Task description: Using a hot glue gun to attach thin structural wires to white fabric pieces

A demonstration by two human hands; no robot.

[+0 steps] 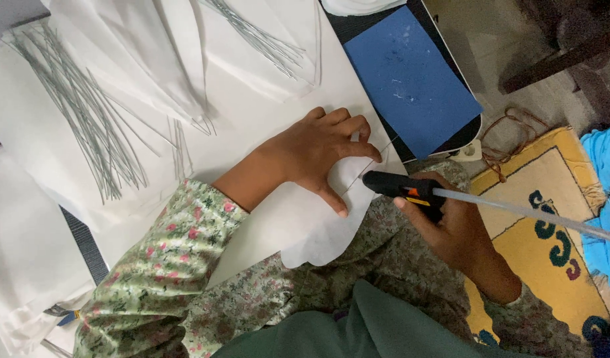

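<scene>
Glue gun [401, 187] handle hidden in right hand [451, 225] (wire [368, 169] faint)

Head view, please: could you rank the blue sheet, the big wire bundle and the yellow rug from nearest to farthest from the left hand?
From the left hand:
1. Blue sheet, just beyond the fingertips, up and right.
2. Yellow rug, far right on the floor.
3. Big wire bundle, far left on white fabric.

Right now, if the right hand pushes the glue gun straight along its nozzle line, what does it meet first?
Probably the thin wire pinned on the white fabric piece by the left hand; the glue gun nozzle is nearly there, depth unclear.
</scene>
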